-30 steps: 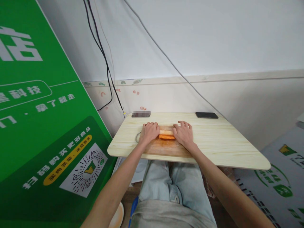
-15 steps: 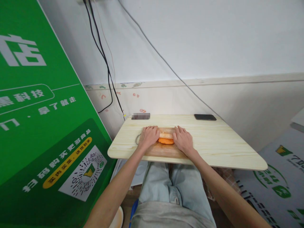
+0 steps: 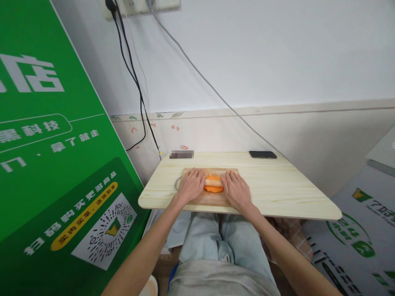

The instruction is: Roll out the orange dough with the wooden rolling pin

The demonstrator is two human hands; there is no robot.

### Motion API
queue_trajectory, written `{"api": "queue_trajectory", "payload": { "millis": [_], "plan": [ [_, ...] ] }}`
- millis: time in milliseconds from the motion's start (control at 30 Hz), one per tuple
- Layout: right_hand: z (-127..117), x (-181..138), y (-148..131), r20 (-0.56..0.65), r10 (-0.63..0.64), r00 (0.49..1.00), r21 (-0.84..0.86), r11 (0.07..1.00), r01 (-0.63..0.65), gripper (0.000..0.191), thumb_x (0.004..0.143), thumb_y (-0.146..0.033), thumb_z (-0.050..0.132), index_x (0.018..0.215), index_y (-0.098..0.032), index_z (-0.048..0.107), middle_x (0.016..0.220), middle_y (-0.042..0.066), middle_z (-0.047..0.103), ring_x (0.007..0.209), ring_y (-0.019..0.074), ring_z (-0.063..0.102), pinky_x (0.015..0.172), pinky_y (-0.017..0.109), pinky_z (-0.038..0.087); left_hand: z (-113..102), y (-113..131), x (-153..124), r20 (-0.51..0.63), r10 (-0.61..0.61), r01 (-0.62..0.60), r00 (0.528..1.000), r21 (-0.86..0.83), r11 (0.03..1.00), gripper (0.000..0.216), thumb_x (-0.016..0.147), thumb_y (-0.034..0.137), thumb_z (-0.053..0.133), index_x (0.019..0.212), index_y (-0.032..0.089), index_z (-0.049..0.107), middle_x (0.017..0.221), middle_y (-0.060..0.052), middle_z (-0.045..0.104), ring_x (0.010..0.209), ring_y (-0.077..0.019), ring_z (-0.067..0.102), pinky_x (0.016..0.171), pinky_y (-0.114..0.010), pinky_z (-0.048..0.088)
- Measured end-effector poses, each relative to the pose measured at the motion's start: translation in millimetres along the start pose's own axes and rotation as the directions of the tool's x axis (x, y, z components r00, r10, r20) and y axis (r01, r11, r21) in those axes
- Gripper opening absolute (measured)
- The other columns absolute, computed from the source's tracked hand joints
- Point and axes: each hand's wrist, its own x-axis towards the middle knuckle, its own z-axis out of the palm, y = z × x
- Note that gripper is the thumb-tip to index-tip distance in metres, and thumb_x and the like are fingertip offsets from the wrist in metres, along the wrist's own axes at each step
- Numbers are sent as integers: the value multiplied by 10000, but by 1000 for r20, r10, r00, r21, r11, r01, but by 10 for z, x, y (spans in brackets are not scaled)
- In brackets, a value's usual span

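Note:
A pale wooden rolling pin (image 3: 213, 181) lies crosswise on a flat piece of orange dough (image 3: 214, 189). Dough shows on both the far and near sides of the pin. My left hand (image 3: 193, 184) covers the pin's left end, fingers bent over it. Over the right end is my right hand (image 3: 237, 190), gripping in the same way. Both of the pin's ends are hidden under the hands. Beneath the dough is a wooden cutting board (image 3: 210, 200) with a metal ring handle (image 3: 177, 183) on its left side.
The board rests on a light wood-grain table (image 3: 290, 195). At its back edge lie a black phone (image 3: 263, 154) on the right and a blurred dark object (image 3: 182, 154) on the left. A green printed panel (image 3: 61, 164) stands at left; cables (image 3: 197, 72) run down the wall.
The rolling pin and both hands have shifted toward me over the dough, so dough now shows beyond the pin too. The camera view has tilted slightly upward.

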Motion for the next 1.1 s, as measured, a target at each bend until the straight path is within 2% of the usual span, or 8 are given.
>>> {"api": "queue_trajectory", "payload": {
  "millis": [133, 300, 367, 533, 633, 767, 900, 1100],
  "plan": [
    [37, -178, -28, -62, -21, 998, 24, 999, 22, 638, 1145, -366, 243, 1627, -48, 515, 1578, 224, 624, 1490, 311, 559, 1284, 454, 361, -1, 26, -160, -6, 11, -11, 1000, -5, 1000, 593, 1152, 339, 226, 1594, 90, 534, 1686, -178, 520, 1614, -288, 434, 1348, -458, 304],
    [31, -369, -78, -104, -11, 995, 29, 999, 14, 669, 1147, -398, 252, 1639, -15, 492, 1635, 230, 563, 1560, 329, 490, 1314, 470, 334, 0, 80, -383, -52, -4, 2, 999, -31, 1000, 590, 1154, 384, 249, 1655, 169, 474, 1737, -124, 460, 1663, -276, 345, 1358, -490, 298],
    [29, -385, -83, -110, -17, 994, 30, 999, 21, 667, 1150, -402, 263, 1621, -1, 513, 1634, 235, 561, 1567, 327, 482, 1321, 461, 326, 18, 80, -427, -65, -1, -2, 998, -49, 999, 599, 1159, 405, 245, 1666, 167, 458, 1749, -122, 441, 1673, -277, 321, 1363, -497, 292],
    [36, -247, -38, -120, -35, 992, 27, 999, 38, 614, 1150, -371, 295, 1558, -24, 594, 1584, 243, 610, 1520, 326, 543, 1289, 470, 371, 39, 35, -345, -88, 36, -46, 995, -107, 993, 617, 1169, 462, 245, 1658, 157, 466, 1758, -129, 426, 1671, -277, 325, 1367, -502, 294],
    [-12, -134, 16, -60, -71, 996, 51, 996, 75, 617, 1147, -433, 344, 1549, -47, 609, 1594, 241, 601, 1501, 325, 565, 1253, 463, 411, -3, 21, -255, -74, 45, -55, 996, -136, 989, 723, 1126, 642, 352, 1653, 163, 481, 1772, -140, 396, 1672, -310, 315, 1372, -500, 285],
    [-119, -67, 75, 52, -118, 992, 98, 989, 113, 704, 1096, -561, 474, 1611, -87, 551, 1651, 230, 540, 1501, 340, 564, 1226, 460, 435, -53, 21, -190, -27, 30, -34, 999, -155, 987, 893, 985, 833, 523, 1613, 199, 545, 1731, -127, 471, 1652, -352, 349, 1372, -505, 285],
    [-161, -64, 91, 89, -127, 988, 136, 984, 114, 683, 1074, -513, 505, 1620, -104, 544, 1634, 210, 566, 1495, 329, 573, 1225, 451, 434, -22, 1, -162, -18, 28, -30, 999, -158, 987, 928, 902, 870, 624, 1554, 209, 607, 1695, -133, 518, 1637, -379, 367, 1366, -530, 293],
    [-151, -71, 89, 66, -138, 988, 145, 981, 127, 764, 1030, -590, 584, 1610, -94, 552, 1622, 231, 574, 1484, 357, 579, 1228, 469, 432, 31, -48, -131, -6, 65, -65, 998, -177, 982, 910, 921, 851, 617, 1565, 209, 583, 1684, -122, 529, 1628, -370, 377, 1362, -533, 303]
  ]
}}
